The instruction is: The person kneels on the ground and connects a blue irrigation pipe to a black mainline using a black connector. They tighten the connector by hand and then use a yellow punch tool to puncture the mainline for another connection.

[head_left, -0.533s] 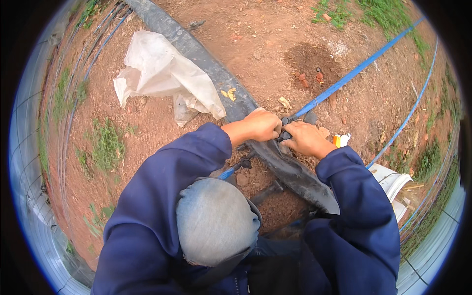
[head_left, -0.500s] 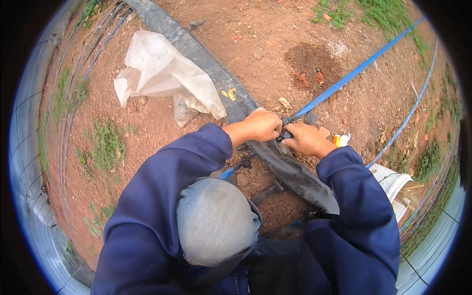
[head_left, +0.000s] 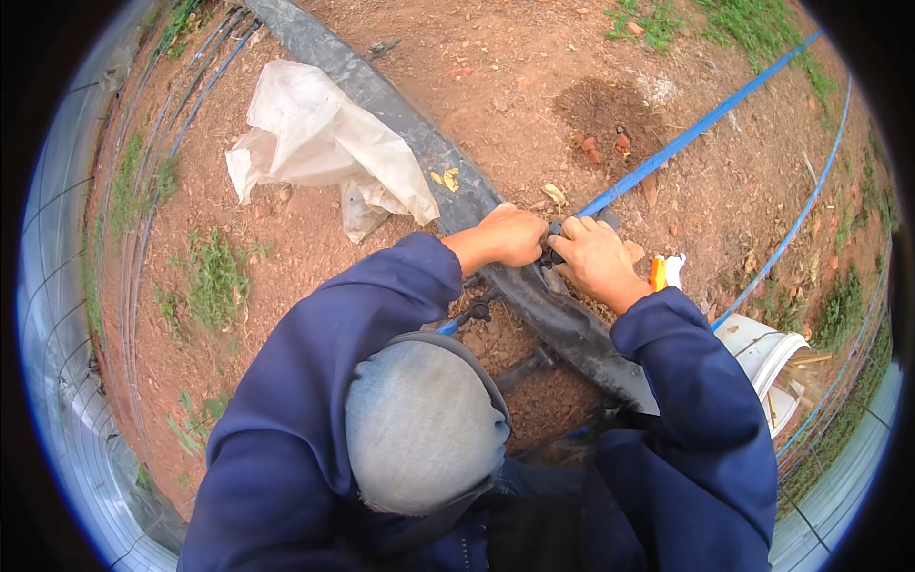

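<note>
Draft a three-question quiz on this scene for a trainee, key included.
1. True or false: the left hand is holding the crumpled plastic sheet.
2. What colour is the wide hose running from near the fingers toward the picture's upper right? A) red B) blue C) yellow
3. Fill in: the white bucket is nearer the person's ___.

Key: 1. False; it grips a black fitting. 2. B. 3. right hand.
</note>
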`<action>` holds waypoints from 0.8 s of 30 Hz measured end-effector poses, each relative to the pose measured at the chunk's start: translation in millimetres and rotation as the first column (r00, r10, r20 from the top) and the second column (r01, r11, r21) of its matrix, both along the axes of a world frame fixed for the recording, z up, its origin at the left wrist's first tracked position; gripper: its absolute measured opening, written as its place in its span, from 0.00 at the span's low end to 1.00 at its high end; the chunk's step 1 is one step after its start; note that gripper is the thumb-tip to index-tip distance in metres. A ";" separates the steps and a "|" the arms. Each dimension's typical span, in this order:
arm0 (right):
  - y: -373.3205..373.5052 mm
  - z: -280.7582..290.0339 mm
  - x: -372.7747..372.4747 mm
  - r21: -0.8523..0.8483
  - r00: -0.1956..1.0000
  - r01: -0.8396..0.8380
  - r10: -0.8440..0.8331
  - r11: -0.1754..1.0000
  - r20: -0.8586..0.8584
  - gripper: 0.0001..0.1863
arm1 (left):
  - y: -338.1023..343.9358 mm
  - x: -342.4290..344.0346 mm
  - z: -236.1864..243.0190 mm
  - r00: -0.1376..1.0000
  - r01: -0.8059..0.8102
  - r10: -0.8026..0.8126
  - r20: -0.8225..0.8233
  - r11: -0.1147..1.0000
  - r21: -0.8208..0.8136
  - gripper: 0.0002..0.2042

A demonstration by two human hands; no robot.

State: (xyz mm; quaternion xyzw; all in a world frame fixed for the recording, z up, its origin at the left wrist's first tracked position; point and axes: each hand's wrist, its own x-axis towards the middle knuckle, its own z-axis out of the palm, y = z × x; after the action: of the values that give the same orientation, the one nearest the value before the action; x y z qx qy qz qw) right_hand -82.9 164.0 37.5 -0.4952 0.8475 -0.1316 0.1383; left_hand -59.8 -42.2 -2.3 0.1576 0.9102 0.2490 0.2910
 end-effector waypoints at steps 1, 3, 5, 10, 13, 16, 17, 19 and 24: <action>-0.2 -0.5 2.5 -0.005 1.000 0.023 -0.023 1.000 0.006 0.15 | -0.2 -0.9 1.0 1.000 0.017 -0.017 0.013 1.000 0.002 0.10; -0.1 -3.2 8.2 -0.018 0.997 0.069 -0.068 0.997 0.018 0.15 | -2.1 -2.9 3.2 0.996 0.020 -0.025 0.082 0.998 0.066 0.10; -1.0 -6.3 13.1 -0.010 0.992 0.121 -0.121 0.993 0.048 0.16 | -3.5 -2.9 5.2 0.993 0.017 -0.029 0.113 0.994 0.104 0.11; -9.6 -3.5 20.3 -0.021 0.959 0.263 -0.259 0.965 0.114 0.18 | -2.0 -1.8 4.4 0.996 -0.019 0.012 0.087 0.996 0.089 0.11; -12.5 3.8 20.3 -0.027 0.961 0.278 -0.278 0.960 0.008 0.18 | -0.7 -2.1 1.8 0.996 -0.034 0.028 0.085 0.997 0.069 0.11; -10.7 5.3 19.4 0.095 0.950 0.308 -0.312 0.947 0.024 0.18 | -0.9 -2.4 1.0 0.996 -0.032 0.025 0.086 0.995 0.091 0.11; -9.6 3.7 19.5 0.154 0.940 0.324 -0.336 0.933 0.059 0.18 | -1.0 -2.5 1.4 0.995 -0.023 0.015 0.097 0.996 0.084 0.11; -9.5 -2.8 22.5 0.081 0.925 0.356 -0.364 0.931 0.109 0.18 | -0.7 -2.1 3.2 0.993 -0.004 -0.005 0.120 0.997 0.076 0.12; -8.2 -14.5 23.0 0.015 0.909 0.393 -0.391 0.919 0.143 0.20 | 0.4 2.6 9.2 0.993 -0.050 0.044 0.105 0.997 0.064 0.12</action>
State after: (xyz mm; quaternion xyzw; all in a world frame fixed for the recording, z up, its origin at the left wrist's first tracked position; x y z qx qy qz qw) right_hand -59.8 155.8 22.9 -0.3052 0.9166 -0.1978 0.1661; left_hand -57.3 -41.8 6.9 0.1325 0.8885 0.2938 0.3265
